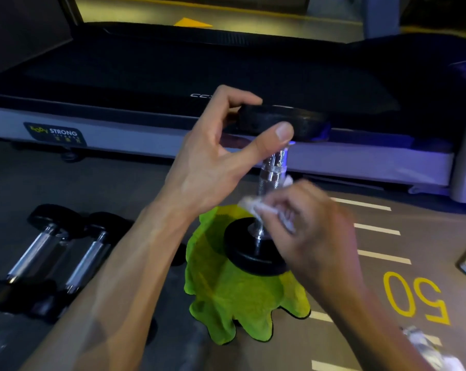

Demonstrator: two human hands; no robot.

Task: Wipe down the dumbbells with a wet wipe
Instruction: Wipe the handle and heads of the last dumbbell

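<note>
My floor [135, 183] carries a green cloth [234, 298] under the upended dumbbell [256, 253], two more dumbbells [58, 250] at my left, a treadmill [146, 135] beyond

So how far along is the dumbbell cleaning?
Midway, at a guess. In hand: the left hand steadies an upright dumbbell standing on a green cloth, while the right hand rubs a white wipe on its chrome handle. Two more dumbbells lie on the floor at left; nothing shows whether they are wiped.
</note>
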